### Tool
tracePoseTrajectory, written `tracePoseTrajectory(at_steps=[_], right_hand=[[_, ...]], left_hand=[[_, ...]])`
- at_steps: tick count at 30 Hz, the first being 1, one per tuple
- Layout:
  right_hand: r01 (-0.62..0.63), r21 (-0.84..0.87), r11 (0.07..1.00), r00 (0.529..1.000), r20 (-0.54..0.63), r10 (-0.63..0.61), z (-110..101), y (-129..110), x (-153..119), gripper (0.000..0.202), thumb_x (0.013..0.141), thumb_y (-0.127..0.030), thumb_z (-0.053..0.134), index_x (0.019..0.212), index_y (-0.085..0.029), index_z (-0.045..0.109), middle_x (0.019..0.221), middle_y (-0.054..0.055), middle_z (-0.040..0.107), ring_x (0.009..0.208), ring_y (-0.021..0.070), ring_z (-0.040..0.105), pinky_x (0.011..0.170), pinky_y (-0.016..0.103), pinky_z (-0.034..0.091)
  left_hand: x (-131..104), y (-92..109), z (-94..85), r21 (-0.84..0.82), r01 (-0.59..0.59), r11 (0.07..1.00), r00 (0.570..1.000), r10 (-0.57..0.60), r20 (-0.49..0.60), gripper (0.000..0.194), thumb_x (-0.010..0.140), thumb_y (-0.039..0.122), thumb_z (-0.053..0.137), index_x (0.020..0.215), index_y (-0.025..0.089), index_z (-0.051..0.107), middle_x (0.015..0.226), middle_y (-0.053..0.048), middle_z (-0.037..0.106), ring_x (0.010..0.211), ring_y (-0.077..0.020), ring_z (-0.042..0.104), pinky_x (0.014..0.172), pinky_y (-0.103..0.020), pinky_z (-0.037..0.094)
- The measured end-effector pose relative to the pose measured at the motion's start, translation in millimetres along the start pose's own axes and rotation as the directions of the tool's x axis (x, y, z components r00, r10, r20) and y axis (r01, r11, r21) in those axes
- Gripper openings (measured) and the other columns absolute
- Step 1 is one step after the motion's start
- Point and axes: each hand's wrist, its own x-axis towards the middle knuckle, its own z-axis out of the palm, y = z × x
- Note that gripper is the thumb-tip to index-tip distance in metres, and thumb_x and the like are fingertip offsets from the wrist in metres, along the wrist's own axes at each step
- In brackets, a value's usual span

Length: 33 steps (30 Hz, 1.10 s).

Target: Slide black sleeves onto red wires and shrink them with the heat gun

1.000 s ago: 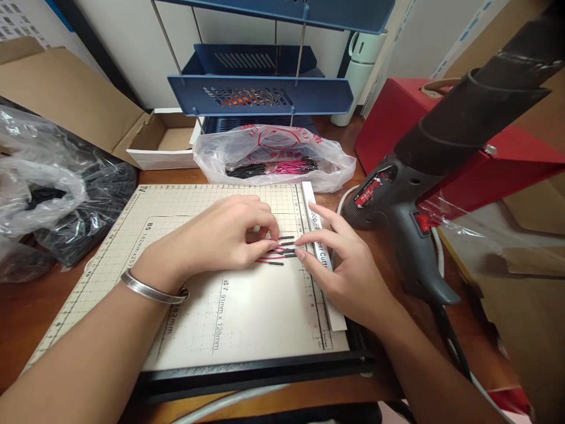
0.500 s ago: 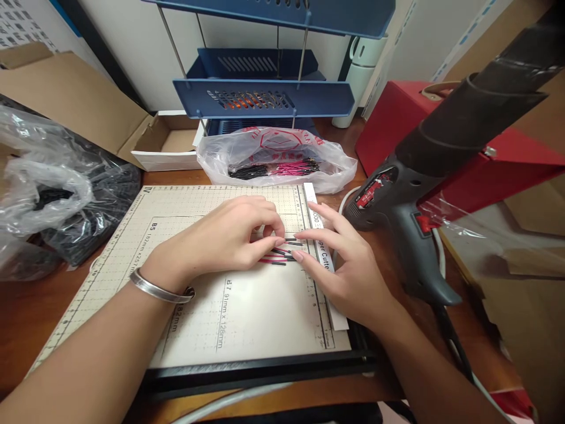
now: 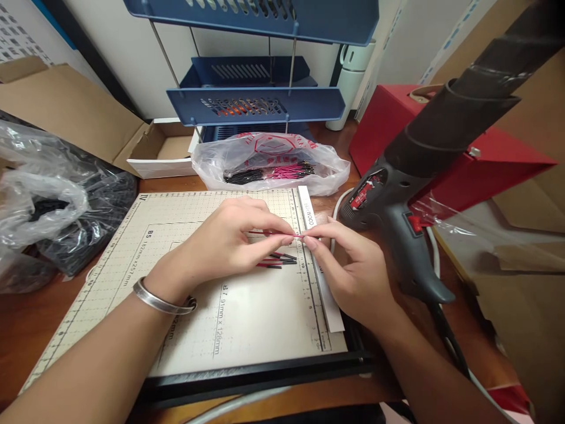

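Both your hands pinch one thin red wire (image 3: 282, 234) between fingertips, left hand (image 3: 229, 241) and right hand (image 3: 353, 271) meeting just above the cutting mat (image 3: 198, 330), lifted clear, seemingly to separate it from the spare wires (image 3: 276, 260) lying just beneath your fingers.

A brown wooden desk (image 3: 26, 318) is seen set against a white wall (image 3: 132, 65). A blue tiered metal rack (image 3: 256, 103) is placed at the back, flanked by an open cardboard box (image 3: 66, 112) and a red case (image 3: 441, 141).
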Motion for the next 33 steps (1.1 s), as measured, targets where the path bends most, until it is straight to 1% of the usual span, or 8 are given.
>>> tracePoseTrajectory(at_steps=[5,10,14,18,22,25,29,33], right_hand=[[0.032,0.006,0.999,0.999,0.012,-0.032,-0.2,-2.2,-2.0,0.018,0.098,-0.015,0.065,0.106,-0.024,0.078,0.102,0.002,0.084,0.096,0.0198,0.078,0.091,0.035,0.061],[0.05,-0.045,0.998,0.999,-0.014,-0.05,0.9,-0.9,-2.4,0.014,0.094,-0.017,0.07,0.097,-0.026,0.08,0.093,0.0,0.086,0.087,0.0217,0.081,0.101,0.043,0.062],[0.047,-0.053,0.997,0.997,-0.055,-0.05,1.5,-0.4,-2.5,0.014,0.094,-0.017,0.071,0.093,-0.027,0.08,0.089,-0.002,0.085,0.083,0.0209,0.081,0.103,0.044,0.061],[0.046,-0.053,0.998,0.996,-0.068,-0.05,2.6,-2.7,-2.8,0.014,0.095,-0.016,0.069,0.092,-0.026,0.078,0.088,-0.001,0.085,0.082,0.0194,0.081,0.101,0.041,0.061],[0.04,-0.045,0.998,0.997,-0.065,-0.043,3.0,-4.8,-2.9,0.014,0.096,-0.016,0.068,0.091,-0.025,0.077,0.088,-0.001,0.084,0.082,0.0188,0.08,0.097,0.039,0.061],[0.037,-0.045,0.998,0.998,-0.056,-0.039,2.4,-4.7,-2.8,0.014,0.097,-0.018,0.067,0.09,-0.026,0.076,0.088,-0.001,0.084,0.083,0.0194,0.079,0.097,0.039,0.06],[0.061,-0.041,0.997,0.996,-0.056,-0.064,1.5,-4.1,-2.7,0.014,0.097,-0.015,0.066,0.091,-0.025,0.074,0.087,-0.002,0.083,0.083,0.0181,0.078,0.092,0.036,0.059],[0.075,-0.05,0.996,0.996,-0.045,-0.078,1.9,-3.2,-3.2,0.014,0.096,-0.013,0.067,0.089,-0.023,0.073,0.085,-0.002,0.082,0.081,0.0162,0.075,0.088,0.032,0.056]], left_hand=[[0.2,1.7,1.0,-0.002,0.001,1.0,1.0,-0.001,-0.008,0.012,0.097,0.02,0.07,0.094,0.02,0.081,0.079,0.001,0.079,0.071,-0.0107,0.069,0.074,-0.024,0.049],[0.1,0.3,1.5,-0.024,0.008,1.0,1.0,-0.008,0.018,0.012,0.098,0.024,0.071,0.094,0.021,0.082,0.079,0.001,0.08,0.072,-0.012,0.07,0.074,-0.025,0.049],[0.5,0.8,1.9,-0.072,-0.004,0.997,0.999,0.007,0.034,0.013,0.099,0.024,0.071,0.096,0.019,0.083,0.076,0.0,0.08,0.067,-0.0116,0.07,0.071,-0.024,0.05],[0.5,0.8,1.3,-0.118,0.018,0.993,0.999,-0.012,0.05,0.015,0.099,0.019,0.069,0.097,0.019,0.084,0.08,-0.002,0.082,0.071,-0.0132,0.074,0.07,-0.023,0.053],[0.2,0.1,0.1,-0.146,0.027,0.989,0.998,-0.017,0.067,0.016,0.098,0.016,0.069,0.098,0.021,0.085,0.086,-0.001,0.084,0.077,-0.0138,0.076,0.073,-0.022,0.057],[0.0,2.3,-1.0,-0.155,0.048,0.987,0.996,-0.035,0.087,0.016,0.099,0.018,0.068,0.098,0.02,0.084,0.085,-0.001,0.084,0.076,-0.0128,0.076,0.07,-0.02,0.057],[-0.4,5.6,-2.8,-0.153,0.08,0.985,0.989,-0.059,0.133,0.016,0.099,0.017,0.066,0.1,0.019,0.082,0.076,0.001,0.08,0.071,-0.0115,0.074,0.064,-0.017,0.055],[-0.3,4.3,-3.2,-0.175,0.079,0.981,0.987,-0.052,0.151,0.02,0.099,0.016,0.065,0.102,0.02,0.084,0.083,-0.001,0.083,0.074,-0.0119,0.076,0.065,-0.016,0.055]])
